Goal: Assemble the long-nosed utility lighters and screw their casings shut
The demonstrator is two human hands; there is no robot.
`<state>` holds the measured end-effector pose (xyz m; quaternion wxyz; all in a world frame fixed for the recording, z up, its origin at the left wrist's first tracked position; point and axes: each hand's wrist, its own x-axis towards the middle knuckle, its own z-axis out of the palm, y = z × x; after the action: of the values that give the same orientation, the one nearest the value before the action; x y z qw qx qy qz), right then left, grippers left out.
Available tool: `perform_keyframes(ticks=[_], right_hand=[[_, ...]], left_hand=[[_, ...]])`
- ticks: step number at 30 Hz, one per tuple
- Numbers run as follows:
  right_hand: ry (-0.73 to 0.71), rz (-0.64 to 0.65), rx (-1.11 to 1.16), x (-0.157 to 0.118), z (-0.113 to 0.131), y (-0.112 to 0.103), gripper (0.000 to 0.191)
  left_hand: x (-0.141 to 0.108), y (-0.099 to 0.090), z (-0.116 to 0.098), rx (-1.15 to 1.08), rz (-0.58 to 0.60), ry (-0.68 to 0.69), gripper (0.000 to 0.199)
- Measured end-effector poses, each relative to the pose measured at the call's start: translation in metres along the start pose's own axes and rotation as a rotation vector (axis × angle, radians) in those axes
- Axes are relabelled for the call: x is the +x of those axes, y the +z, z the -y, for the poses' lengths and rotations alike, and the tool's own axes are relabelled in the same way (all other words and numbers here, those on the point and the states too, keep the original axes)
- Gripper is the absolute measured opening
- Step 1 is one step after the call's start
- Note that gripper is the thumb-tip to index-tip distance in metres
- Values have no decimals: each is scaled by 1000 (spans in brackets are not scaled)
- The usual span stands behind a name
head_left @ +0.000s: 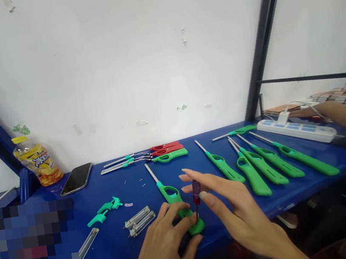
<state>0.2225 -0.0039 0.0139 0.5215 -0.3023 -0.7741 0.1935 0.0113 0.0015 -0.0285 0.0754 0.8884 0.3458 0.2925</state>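
Note:
Near the table's front edge a green long-necked lighter (171,195) lies with its metal tube pointing away from me. My left hand (170,228) presses down on its handle, fingers wrapped over it. Between thumb and fingers, my right hand (231,198) grips a small screwdriver (196,191) with a purple and red handle. The screwdriver stands nearly upright, its tip at the lower end of the lighter's handle. Left of my hands lie clear fuel tubes (141,222), teal plastic triggers (105,212) and a few tiny screws (142,185).
Several green lighters (255,165) lie to the right. Red and green lighters with exposed wires (166,149) lie at the back. A phone (77,178), a drink bottle (39,161) and a white power strip (297,130) stand around them. Another person's arm (334,113) is at right.

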Motion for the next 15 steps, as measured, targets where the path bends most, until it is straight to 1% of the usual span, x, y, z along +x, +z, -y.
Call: perform_keyframes(ticks=[3,6,8,11,13,15], right_hand=[[-42,-8,39,1,1,2,49],[-74,-22,93,3,0,8,48],[-88,-69,83,4,-1,13,43],[-71,-155,34,5,-4,16,34],[-37,-142,39,5,-4,15,30],[3,-91,82,5,-4,12,31]], left_hand=[[1,1,-1,-58,-11,-14,25],[1,0,-2,-71,-23,-26,25],[1,0,-2,-74,-30,-29,26],[1,0,-2,-87,-31,-39,26],[1,0,-2,-102,-20,-50,26],[2,-1,-2,-125,-3,-56,23]])
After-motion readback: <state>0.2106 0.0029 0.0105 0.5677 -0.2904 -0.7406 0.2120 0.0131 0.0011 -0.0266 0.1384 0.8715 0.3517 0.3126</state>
